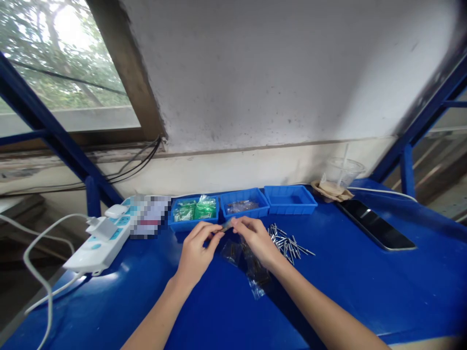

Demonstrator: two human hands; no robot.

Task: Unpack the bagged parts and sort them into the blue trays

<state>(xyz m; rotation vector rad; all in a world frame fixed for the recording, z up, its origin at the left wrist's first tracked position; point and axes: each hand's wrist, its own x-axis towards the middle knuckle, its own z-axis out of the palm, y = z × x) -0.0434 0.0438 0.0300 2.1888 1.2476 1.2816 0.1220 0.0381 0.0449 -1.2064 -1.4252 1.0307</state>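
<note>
Both hands on one small packet, with loose metal pins waiting nearby

Just in front of the middle blue bin [251, 213], on the person's side of it, the left hand [197, 249] and the right hand [257, 239] meet over a small packet [227, 225]. From where I stand, each hand pinches it between thumb and fingers, the left at one end and the right at the other. The packet is too small and blurred for me to tell whether it is open or sealed.

I'd judge the work to be partway along. Inside the middle bin lies a little heap of clear bags [242, 206], and the left bin [189, 225], right beside it, holds packets with green in them [205, 208]; these look like the finished portion. What seems left lies outside: a scatter of loose metal pins [288, 246], in front of the middle bin and off to its right, and some clear bags with dark contents [257, 272] straight in front of it, partly under the right hand. I can't count either group. The right bin [294, 209] stands just beside the middle one, and a phone [375, 224] lies well to the right of it.
</note>
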